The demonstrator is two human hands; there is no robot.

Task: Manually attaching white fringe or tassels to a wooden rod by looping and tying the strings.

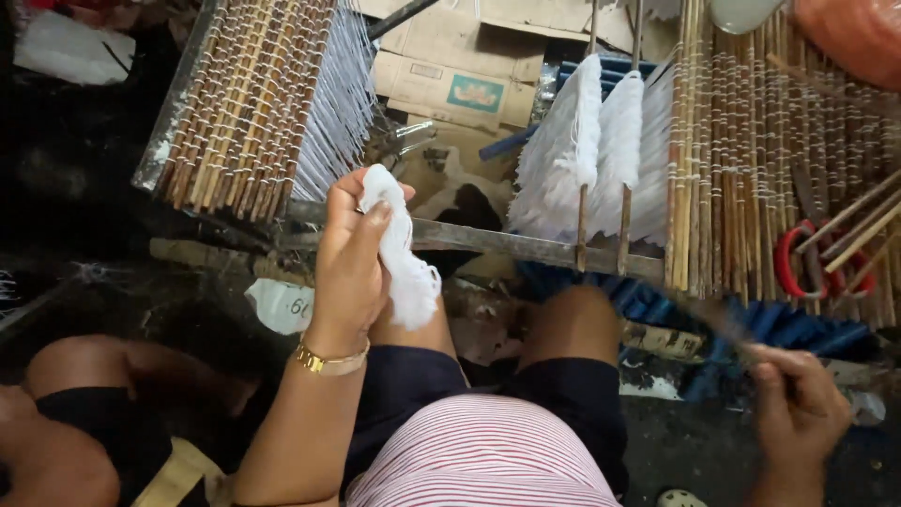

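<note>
Item 1: your left hand, raised at centre-left of the view, fingers clenched around a bundle of white thread whose frayed tail hangs toward 5 o'clock of the fist; a gold bracelet sits on that wrist. Item 2: your right hand, at 4 o'clock of the view, closed on a thin stick, blurred, which slants up toward 10 o'clock. Item 3: a metal bar runs across just beyond the thread. Item 4: 2 finished white tassel brushes on sticks, at 1 o'clock of the left hand, leaning on the bar. Item 5: 2 racks of bamboo sticks, one at 11 o'clock, one at 2 o'clock; red-handled scissors lie on the right rack. Item 6: cardboard boxes at 12 o'clock.
</note>
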